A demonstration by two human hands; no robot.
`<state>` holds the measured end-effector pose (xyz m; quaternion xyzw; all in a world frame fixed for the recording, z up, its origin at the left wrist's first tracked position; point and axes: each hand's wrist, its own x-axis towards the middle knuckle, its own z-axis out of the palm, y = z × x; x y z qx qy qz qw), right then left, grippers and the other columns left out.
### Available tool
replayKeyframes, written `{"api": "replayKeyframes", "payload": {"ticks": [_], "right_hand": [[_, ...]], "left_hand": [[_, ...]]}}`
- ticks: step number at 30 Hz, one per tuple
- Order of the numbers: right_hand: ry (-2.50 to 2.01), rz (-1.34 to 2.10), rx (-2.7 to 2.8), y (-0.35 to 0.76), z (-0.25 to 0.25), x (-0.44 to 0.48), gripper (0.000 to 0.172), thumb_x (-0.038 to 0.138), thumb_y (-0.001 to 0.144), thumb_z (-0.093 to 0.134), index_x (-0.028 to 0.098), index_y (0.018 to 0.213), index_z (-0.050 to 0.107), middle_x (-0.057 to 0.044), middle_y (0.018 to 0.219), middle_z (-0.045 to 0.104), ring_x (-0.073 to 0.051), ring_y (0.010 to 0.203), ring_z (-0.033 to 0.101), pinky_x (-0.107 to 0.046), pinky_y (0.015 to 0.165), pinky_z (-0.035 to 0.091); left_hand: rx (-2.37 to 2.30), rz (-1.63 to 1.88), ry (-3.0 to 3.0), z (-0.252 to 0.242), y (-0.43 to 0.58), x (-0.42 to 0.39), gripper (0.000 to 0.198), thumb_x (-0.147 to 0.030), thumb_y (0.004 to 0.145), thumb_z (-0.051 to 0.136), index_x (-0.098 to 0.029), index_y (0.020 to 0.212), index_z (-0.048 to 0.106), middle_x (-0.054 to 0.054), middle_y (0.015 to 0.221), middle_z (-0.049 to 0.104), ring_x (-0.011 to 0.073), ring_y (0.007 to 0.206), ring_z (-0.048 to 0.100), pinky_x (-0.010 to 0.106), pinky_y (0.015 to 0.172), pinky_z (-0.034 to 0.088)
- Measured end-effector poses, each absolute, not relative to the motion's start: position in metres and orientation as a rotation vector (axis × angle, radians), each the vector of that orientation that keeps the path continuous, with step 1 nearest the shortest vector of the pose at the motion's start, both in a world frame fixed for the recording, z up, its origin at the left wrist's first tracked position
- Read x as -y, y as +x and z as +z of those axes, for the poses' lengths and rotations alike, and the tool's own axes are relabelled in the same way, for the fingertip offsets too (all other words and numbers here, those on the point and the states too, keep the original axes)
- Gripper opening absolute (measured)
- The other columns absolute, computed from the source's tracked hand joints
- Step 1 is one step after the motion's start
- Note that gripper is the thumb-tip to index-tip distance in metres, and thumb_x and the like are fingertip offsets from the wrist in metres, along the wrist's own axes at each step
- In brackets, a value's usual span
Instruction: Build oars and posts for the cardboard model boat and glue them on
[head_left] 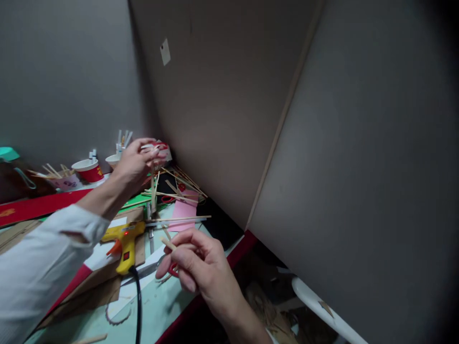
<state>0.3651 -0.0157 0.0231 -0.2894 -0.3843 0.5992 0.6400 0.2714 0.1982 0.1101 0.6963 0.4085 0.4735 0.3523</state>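
Note:
My right hand [197, 260] is closed in a pinch on a short, pale wooden stick [168, 243] above the table's front edge. Beneath its fingers lie scissors [145, 271], with a red handle loop partly hidden by the hand. My left hand [143, 155] is stretched toward the far corner, beside a red and white container [165, 150]. Its fingers are bent and blurred, so whether they hold anything is unclear. Below the left forearm, a yellow glue gun [125, 241] lies on cardboard, its small red light lit.
Loose wooden sticks [179, 184] and pink paper [184, 210] lie near the far corner. A red cup [88, 170] with white sticks stands at the back. The glue gun's black cord [138, 301] runs to the front. Grey panels [222, 95] border the table [161, 306].

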Motion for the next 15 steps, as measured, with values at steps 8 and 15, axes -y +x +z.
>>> {"api": "replayKeyframes", "payload": {"ticks": [8,15], "right_hand": [[-0.973,1.158,0.842,0.375,0.022,0.011,0.020,0.036,0.091,0.068,0.017,0.092,0.074,-0.001,0.070,0.073,0.000,0.030,0.041,-0.014,0.031,0.023],[-1.022,1.119,0.976,0.351,0.012,0.005,0.035,0.056,0.098,0.059,0.021,0.095,0.060,-0.004,0.080,0.073,-0.005,0.037,0.054,-0.013,0.030,0.032]], "left_hand": [[-0.950,0.784,1.858,0.094,0.251,-0.158,0.040,-0.047,0.088,0.075,-0.014,0.110,0.073,0.004,0.098,0.076,0.0225,0.099,0.069,0.028,0.089,0.053],[-0.958,0.693,1.395,0.053,0.205,-0.065,0.023,-0.047,0.076,0.083,-0.027,0.085,0.077,0.003,0.086,0.074,0.0219,0.080,0.070,0.025,0.072,0.061]]}}
